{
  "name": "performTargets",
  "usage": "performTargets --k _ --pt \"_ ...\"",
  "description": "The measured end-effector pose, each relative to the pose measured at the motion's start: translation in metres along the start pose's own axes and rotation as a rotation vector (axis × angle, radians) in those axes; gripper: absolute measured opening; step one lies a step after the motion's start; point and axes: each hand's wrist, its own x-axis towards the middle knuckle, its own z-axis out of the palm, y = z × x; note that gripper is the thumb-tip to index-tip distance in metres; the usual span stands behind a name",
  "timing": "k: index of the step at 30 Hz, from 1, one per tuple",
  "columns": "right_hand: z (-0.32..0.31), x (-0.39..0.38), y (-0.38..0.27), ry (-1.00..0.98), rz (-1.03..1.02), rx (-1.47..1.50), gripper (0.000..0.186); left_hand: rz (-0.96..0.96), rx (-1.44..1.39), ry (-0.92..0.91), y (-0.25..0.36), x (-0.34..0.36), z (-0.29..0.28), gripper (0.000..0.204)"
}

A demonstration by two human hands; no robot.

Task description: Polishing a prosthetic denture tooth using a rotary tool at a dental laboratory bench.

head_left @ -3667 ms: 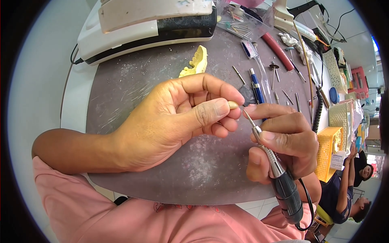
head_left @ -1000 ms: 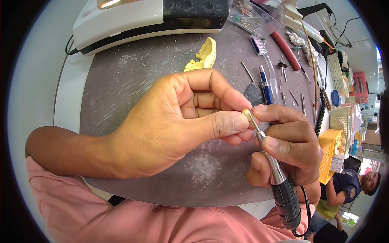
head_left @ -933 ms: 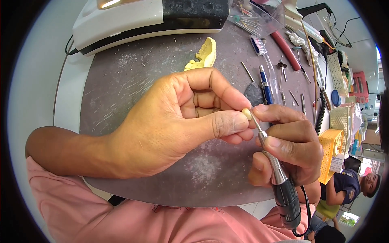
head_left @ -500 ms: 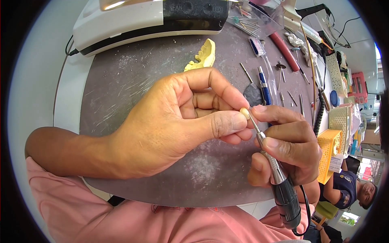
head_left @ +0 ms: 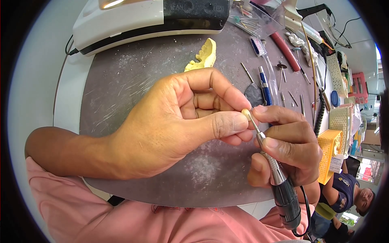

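Between the thumb and forefinger of my left hand (head_left: 174, 125) is pinched a small cream-coloured dental crown (head_left: 245, 112). My right hand (head_left: 289, 141) is closed around a rotary handpiece (head_left: 278, 172) with a silver front, a black rear body and a cord. The thin bur at its tip meets the crown or lies right against it; the exact contact is too small to make out. Beyond my left hand lies a pale yellow plaster dental model (head_left: 204, 55), its lower part hidden behind my fingers.
At the back stands a white-and-black box-shaped machine (head_left: 150, 24). To the right lie a toothbrush (head_left: 259, 47), a blue pen (head_left: 265, 87), a red rod (head_left: 285, 51), several burs and a clear tray of burs (head_left: 251, 20). A yellow basket (head_left: 330, 154) and a seated person (head_left: 348, 194) are farther right.
The crown has turned slightly in my left fingertips, against the bur. Both hands keep nearly the same place. The person at the right has shifted a little.
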Motion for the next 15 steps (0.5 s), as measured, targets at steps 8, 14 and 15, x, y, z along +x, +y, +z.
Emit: performTargets --k 8,14,15 --pt "0.0008 -0.0006 0.0015 0.006 -0.012 0.015 0.028 0.013 -0.003 0.003 -0.0008 -0.0006 0.0004 0.011" --pt "0.0030 -0.0007 0.0026 0.015 -0.011 0.026 0.028 0.009 -0.013 0.005 -0.0009 -0.0006 -0.0011 0.012" --pt "0.0035 -0.0007 0.0033 0.014 -0.010 0.025 0.028 0.008 -0.017 0.004 -0.0009 -0.0002 -0.0019 0.012"
